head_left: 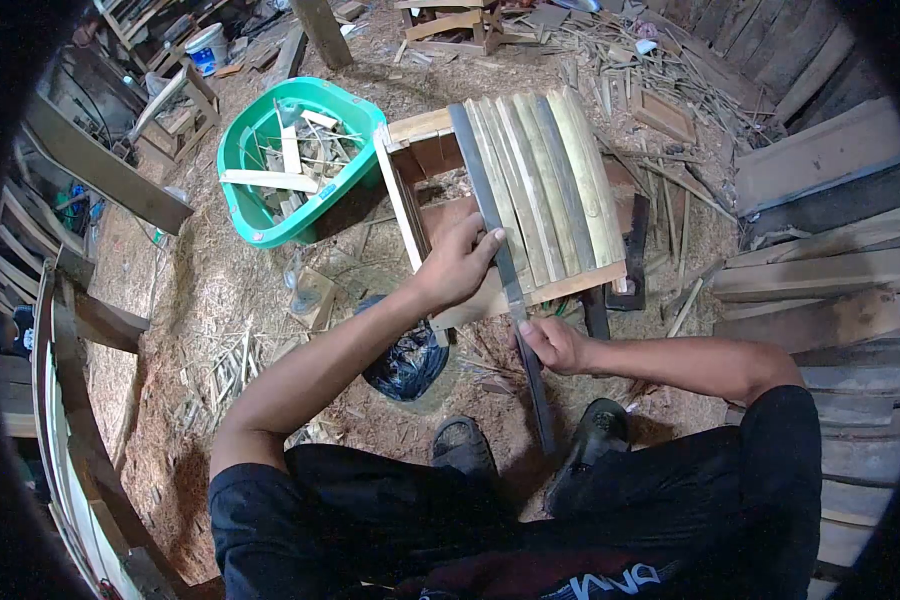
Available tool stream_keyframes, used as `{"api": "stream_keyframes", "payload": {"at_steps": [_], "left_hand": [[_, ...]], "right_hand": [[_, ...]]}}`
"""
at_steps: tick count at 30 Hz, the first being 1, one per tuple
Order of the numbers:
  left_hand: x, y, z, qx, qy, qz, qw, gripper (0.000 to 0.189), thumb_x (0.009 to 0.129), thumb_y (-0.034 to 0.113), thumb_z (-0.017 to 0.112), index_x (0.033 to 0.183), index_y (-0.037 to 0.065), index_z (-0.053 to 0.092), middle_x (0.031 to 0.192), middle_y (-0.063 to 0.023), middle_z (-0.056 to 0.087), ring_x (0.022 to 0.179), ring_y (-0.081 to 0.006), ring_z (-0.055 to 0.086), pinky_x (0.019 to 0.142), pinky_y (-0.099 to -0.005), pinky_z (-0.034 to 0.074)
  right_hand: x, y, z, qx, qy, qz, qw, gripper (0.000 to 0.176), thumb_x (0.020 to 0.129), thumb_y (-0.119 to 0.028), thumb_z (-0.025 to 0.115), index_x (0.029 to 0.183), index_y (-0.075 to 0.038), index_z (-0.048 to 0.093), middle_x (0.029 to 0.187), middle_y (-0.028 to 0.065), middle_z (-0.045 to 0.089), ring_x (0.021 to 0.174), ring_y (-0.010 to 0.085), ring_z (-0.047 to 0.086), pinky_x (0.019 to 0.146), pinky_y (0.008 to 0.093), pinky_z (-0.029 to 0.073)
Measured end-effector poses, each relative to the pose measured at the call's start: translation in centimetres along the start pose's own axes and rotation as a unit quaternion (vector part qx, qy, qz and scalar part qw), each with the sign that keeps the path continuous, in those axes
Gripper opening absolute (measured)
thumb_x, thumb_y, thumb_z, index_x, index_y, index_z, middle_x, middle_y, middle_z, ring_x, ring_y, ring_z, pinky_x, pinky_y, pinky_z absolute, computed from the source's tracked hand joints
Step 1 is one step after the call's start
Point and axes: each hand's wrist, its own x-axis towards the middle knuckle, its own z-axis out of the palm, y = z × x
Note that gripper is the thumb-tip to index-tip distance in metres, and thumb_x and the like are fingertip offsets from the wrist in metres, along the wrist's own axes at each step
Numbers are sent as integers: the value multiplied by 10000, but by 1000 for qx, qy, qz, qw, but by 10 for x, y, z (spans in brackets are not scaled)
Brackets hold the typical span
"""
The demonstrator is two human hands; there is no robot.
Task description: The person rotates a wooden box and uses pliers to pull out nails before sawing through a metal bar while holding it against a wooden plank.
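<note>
The left hand (462,262) clamps 1 dark strip (486,185) over the wooden frame (570,285); the right hand (558,345), nearer the body, pinches its overhang. Slats (588,180) lie right of the left hand. Lining up seems underway, calling for steady pressure next.

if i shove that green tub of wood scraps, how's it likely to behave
The green tub will probably drag rather than glide, since wood scraps load it. Its broad shape should resist tipping. The pale slat overlapping its rim might slip.
</note>
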Motion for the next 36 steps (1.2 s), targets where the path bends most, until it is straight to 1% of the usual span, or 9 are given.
{"api": "stream_keyframes", "payload": {"at_steps": [2,4,7,10,15,18,23,27,36], "left_hand": [[8,-15,-2,41,9,57,998,263,1004,204,528,1040,-46,599,841,-88,595,776,-154,567,699,-334,478],[10,-2,-4,47,4,41,998,267,1007,208,524,1029,-49,597,830,-80,596,770,-149,563,697,-334,476],[11,25,-10,-12,-14,-69,997,284,1016,217,500,1019,-49,598,806,-55,610,754,-143,560,707,-341,475],[20,25,-11,-29,20,-46,998,285,1021,215,486,1041,-47,598,823,-59,627,746,-135,554,700,-342,475],[47,-5,-24,44,11,-63,997,355,1003,256,521,910,-64,645,785,-56,637,738,-120,549,703,-316,476],[59,-9,-32,20,-14,-86,996,334,1013,296,519,1022,-7,658,839,-10,631,763,-99,553,725,-278,469],[73,19,-41,31,14,-167,985,361,984,334,569,900,-3,667,701,14,560,555,-70,457,490,-257,364],[96,-2,-50,22,17,-179,984,362,976,332,583,835,7,662,622,22,523,461,-66,397,419,-256,289],[111,-12,-58,38,27,-193,980,344,963,337,600,827,31,680,638,20,530,493,-65,425,438,-250,306]], "right_hand": [[1,6,1,-1,8,-10,1000,519,1037,-407,315,906,-18,632,708,118,587,706,241,596,701,362,468],[6,4,-2,-1,10,-11,1000,523,1037,-407,314,886,-19,631,678,108,578,675,231,593,684,357,469],[10,-6,-2,35,40,-3,999,529,1039,-410,315,845,-18,613,634,88,565,635,213,588,656,350,474],[14,-18,-4,83,67,15,994,534,1041,-420,318,812,-16,581,619,71,560,598,199,582,613,341,479],[27,-25,-5,168,83,49,981,551,1040,-469,312,797,-32,544,632,60,568,580,164,579,567,321,478],[36,-31,-12,194,83,60,976,553,1042,-480,305,796,-39,531,631,53,552,556,153,563,544,306,470],[57,-34,-24,223,90,67,968,548,1034,-513,313,825,-44,507,591,58,525,499,152,532,487,302,467],[77,-36,-39,258,86,101,957,535,1034,-506,327,841,-45,519,582,66,534,490,164,548,464,304,464],[95,-30,-46,282,86,101,950,520,1036,-471,338,822,-38,531,571,71,524,461,176,525,441,339,457]]}}
